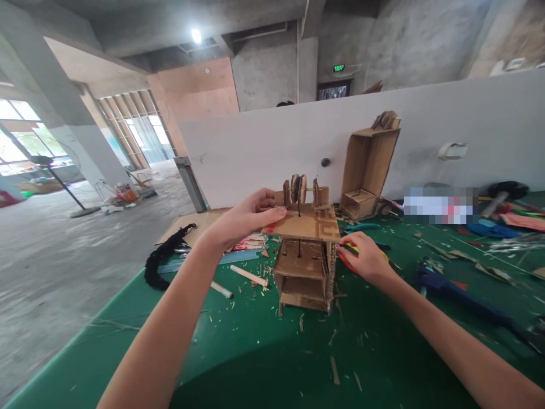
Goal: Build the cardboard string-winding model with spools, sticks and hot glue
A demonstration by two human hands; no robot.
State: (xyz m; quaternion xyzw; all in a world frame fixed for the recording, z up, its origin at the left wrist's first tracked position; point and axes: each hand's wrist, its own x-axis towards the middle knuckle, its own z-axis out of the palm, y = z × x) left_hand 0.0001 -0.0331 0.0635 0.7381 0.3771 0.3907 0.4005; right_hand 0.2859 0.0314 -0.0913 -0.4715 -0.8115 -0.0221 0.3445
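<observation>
A cardboard model (pixel 300 267) stands upright on the green table, with an open two-level box below and an overhanging flat top. On that top are upright cardboard pieces and round discs (pixel 298 188) on a stick. A thin dark rod (pixel 299 248) runs vertically between the top and the box. My left hand (pixel 259 215) grips the left part of the top, thumb above and the other fingers partly hidden. My right hand (pixel 365 257) is closed at the model's right side, its fingertips near the corrugated edge. Red-and-yellow handles (pixel 348 262) show beside those fingers; whether they are held is unclear.
A taller cardboard frame (pixel 370 167) stands behind to the right. Teal-handled pliers (pixel 361 226), a blue glue gun (pixel 460 298) and scraps lie on the right. Wooden sticks (pixel 249 275) and a black fuzzy strip (pixel 157 264) lie left. A white partition (pixel 264 147) borders the table's back.
</observation>
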